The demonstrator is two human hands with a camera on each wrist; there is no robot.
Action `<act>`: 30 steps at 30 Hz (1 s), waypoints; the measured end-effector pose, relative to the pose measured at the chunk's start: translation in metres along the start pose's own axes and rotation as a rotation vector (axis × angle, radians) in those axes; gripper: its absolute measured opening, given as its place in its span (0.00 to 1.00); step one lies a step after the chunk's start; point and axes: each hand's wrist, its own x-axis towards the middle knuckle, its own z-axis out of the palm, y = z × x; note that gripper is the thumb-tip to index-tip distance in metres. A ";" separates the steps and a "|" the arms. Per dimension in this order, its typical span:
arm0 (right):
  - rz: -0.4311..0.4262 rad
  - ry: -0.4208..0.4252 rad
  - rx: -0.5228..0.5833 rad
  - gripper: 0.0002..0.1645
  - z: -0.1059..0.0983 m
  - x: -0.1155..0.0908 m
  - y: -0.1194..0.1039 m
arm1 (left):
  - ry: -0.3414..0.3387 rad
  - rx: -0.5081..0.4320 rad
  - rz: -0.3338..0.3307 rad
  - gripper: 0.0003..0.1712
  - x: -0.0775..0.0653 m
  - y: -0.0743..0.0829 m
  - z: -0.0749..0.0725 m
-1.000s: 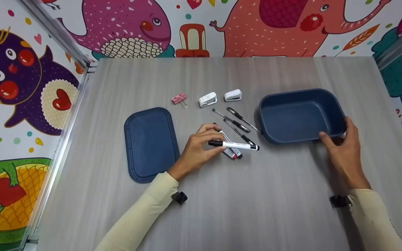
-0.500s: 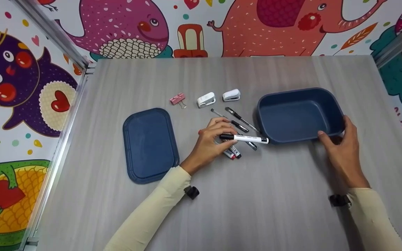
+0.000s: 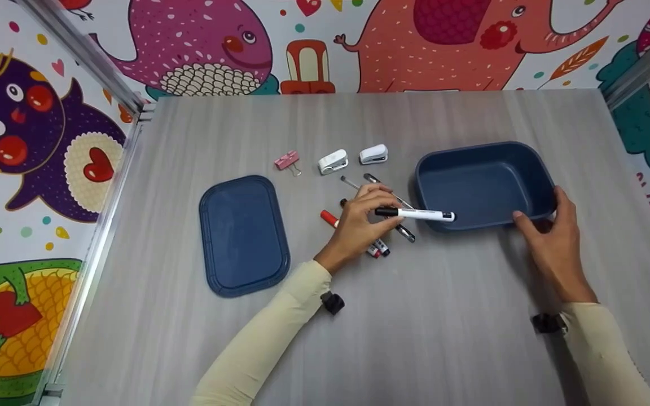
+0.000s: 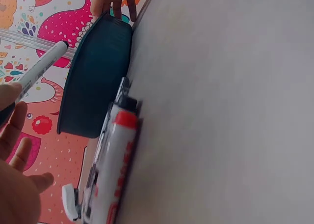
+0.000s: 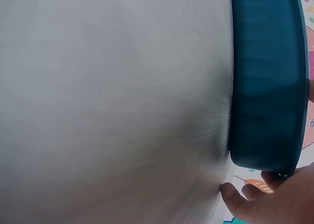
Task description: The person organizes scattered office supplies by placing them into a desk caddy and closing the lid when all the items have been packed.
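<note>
My left hand pinches a white marker by its black-capped end, between thumb and fingers. The marker's far end overlaps the left front rim of a dark blue box with nothing in it. At the box's right front corner, my right hand holds the wall, thumb at the front rim and fingers along the right side. Below the left hand lie a red-capped marker, a black-capped marker and several pens, partly hidden by it. In the left wrist view the held marker points toward the box.
A blue lid lies flat left of the left hand. Behind the pens sit a pink binder clip and two small white staplers, one in the middle and one nearer the box. Patterned walls border the table.
My left hand has carried the marker right and slightly away from me, from over the other markers to the box's left rim. The right hand and box have stayed in place.
</note>
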 end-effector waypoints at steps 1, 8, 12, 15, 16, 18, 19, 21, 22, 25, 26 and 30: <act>0.002 0.000 0.002 0.57 0.000 0.000 0.000 | -0.003 0.009 -0.001 0.13 0.001 0.000 0.002; 0.023 -0.016 0.045 0.57 0.001 0.001 0.002 | -0.001 0.047 0.025 0.12 0.008 -0.002 0.012; 0.037 -0.023 0.075 0.57 0.001 0.002 0.003 | 0.005 0.035 0.017 0.12 0.011 -0.003 0.013; 0.043 -0.029 0.091 0.57 0.000 0.002 0.004 | 0.002 0.025 0.013 0.12 0.012 -0.003 0.014; 0.039 -0.026 0.091 0.57 -0.001 0.001 0.005 | 0.002 0.021 0.012 0.12 0.012 -0.003 0.015; 0.024 -0.012 0.086 0.56 -0.001 0.001 0.005 | 0.003 0.013 0.016 0.11 0.013 -0.003 0.016; 0.014 -0.003 0.081 0.55 -0.001 0.001 0.005 | 0.002 0.012 0.017 0.11 0.014 -0.003 0.016; -0.010 0.019 0.068 0.54 0.000 0.002 0.004 | 0.002 0.007 0.016 0.12 0.015 -0.003 0.017; -0.021 0.029 0.063 0.54 0.001 0.002 0.004 | 0.000 0.002 0.013 0.12 0.015 -0.003 0.018; -0.039 0.047 0.057 0.53 0.002 0.003 0.004 | -0.002 -0.010 -0.006 0.12 0.017 -0.004 0.019; -0.044 0.051 0.057 0.53 0.002 0.003 0.003 | 0.000 -0.016 -0.014 0.12 0.017 -0.004 0.020; -0.056 0.058 0.055 0.53 0.002 0.003 0.002 | 0.012 -0.032 -0.034 0.11 0.019 -0.007 0.023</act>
